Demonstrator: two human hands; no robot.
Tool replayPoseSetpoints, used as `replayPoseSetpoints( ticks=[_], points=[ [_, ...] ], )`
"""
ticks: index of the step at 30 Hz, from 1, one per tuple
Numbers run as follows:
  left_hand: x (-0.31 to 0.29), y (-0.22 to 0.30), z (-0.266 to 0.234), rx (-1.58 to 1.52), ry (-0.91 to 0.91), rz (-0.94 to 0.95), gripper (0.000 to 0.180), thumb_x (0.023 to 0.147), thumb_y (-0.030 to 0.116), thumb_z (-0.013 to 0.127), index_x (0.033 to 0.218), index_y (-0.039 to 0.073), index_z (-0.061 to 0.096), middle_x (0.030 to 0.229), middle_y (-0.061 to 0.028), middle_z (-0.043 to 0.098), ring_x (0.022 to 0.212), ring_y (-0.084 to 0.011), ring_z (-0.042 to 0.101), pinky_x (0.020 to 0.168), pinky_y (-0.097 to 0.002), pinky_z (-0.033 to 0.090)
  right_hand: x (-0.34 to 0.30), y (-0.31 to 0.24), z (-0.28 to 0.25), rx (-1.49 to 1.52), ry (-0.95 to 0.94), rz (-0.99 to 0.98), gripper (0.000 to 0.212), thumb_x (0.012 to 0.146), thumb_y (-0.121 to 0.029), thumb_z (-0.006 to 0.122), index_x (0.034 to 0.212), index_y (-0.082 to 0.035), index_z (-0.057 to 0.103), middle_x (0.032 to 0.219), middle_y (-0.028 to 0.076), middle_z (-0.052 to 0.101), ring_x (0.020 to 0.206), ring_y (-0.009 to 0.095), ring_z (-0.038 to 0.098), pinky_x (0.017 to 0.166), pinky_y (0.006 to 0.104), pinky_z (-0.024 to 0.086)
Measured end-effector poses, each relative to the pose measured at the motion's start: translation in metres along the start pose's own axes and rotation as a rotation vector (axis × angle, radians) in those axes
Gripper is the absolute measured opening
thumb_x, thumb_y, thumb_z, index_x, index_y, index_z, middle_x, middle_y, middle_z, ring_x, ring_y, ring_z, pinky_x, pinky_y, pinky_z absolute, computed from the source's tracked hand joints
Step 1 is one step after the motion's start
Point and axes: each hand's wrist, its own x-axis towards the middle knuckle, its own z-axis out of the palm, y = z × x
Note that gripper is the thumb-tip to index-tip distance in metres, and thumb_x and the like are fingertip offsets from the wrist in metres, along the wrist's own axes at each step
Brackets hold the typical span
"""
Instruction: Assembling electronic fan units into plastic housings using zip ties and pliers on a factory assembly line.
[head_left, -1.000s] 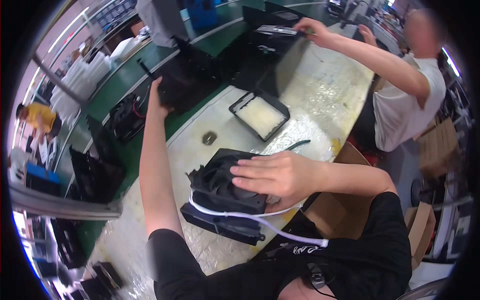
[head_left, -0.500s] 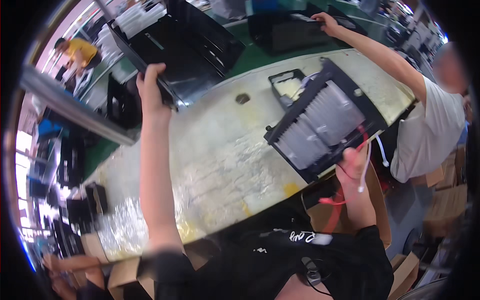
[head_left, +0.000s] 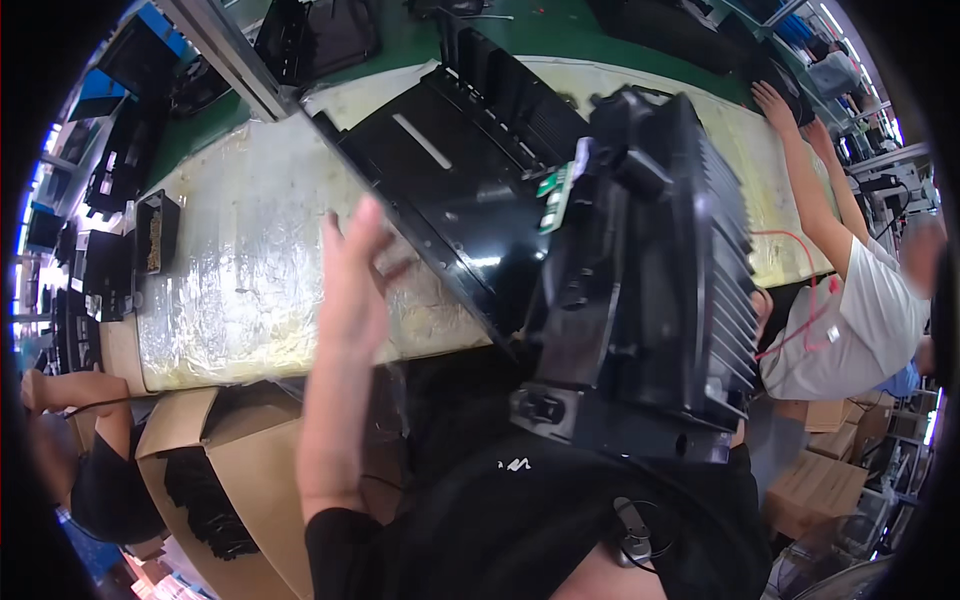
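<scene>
In front of my chest a bulky black ribbed plastic unit [head_left: 640,290] is held up on edge, with a small green circuit board [head_left: 560,195] at its left side. My right hand [head_left: 762,312] grips its far right side; the unit hides most of that hand. Red wires [head_left: 812,290] trail from the unit on the right. A wide, shiny black plastic housing [head_left: 420,170] lies tilted on the worktable, its near end behind the unit. My left hand [head_left: 362,275], a little blurred, is beside the housing's near-left edge. Its fingers are apart and it holds nothing.
The worktable [head_left: 230,250] has a shiny film-covered top. A small black bin [head_left: 157,232] stands at its left end, below a metal post [head_left: 225,55]. An open cardboard box [head_left: 260,490] sits at the near left. A co-worker's hands [head_left: 785,115] reach across at the right.
The housing has come nearer onto the table, and my left hand has let go of it. My right hand has lifted the unit towards my chest and turned it, hiding its white-filled face.
</scene>
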Motion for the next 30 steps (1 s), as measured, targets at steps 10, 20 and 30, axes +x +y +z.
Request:
replayPoseSetpoints(
  ticks=[10, 20, 30],
  points=[
    [-0.012, -0.020, 0.034, -0.251, -0.008, 0.145, 0.103, 0.080, 0.020, 0.078, 0.156, 0.009, 0.009, 0.141, -0.0122, 0.043, 0.123, -0.0262, 0.049, 0.104, -0.0398, 0.040, 0.037, 0.048, 0.054, 0.083, -0.068, 0.243, 0.042, 0.087, -0.039, 0.065, 0.113, -0.006, 0.064, 0.106, 0.008, 0.070, 0.094, 0.021, 0.066, 0.088, 0.0373, 0.054],
    [-0.018, -0.017, 0.020, -0.241, -0.006, 0.074, 0.099, 0.077, 0.028, 0.084, 0.151, 0.005, 0.023, 0.141, -0.0102, 0.041, 0.128, -0.0240, 0.045, 0.109, -0.0380, 0.035, 0.038, 0.077, 0.063, 0.101, 0.136, 0.208, 0.041, 0.089, -0.042, 0.063, 0.111, -0.006, 0.065, 0.104, 0.007, 0.070, 0.095, 0.020, 0.066, 0.089, 0.0368, 0.053],
    [-0.023, -0.018, 0.019, -0.334, 0.016, 0.074, 0.095, 0.076, 0.020, 0.084, 0.150, 0.005, 0.027, 0.139, -0.0083, 0.044, 0.126, -0.0211, 0.047, 0.109, -0.0356, 0.037, 0.048, 0.091, 0.038, 0.191, 0.058, 0.144, 0.060, 0.079, -0.033, 0.062, 0.127, 0.002, 0.056, 0.118, 0.017, 0.066, 0.105, 0.029, 0.067, 0.094, 0.0454, 0.055]
  ],
)
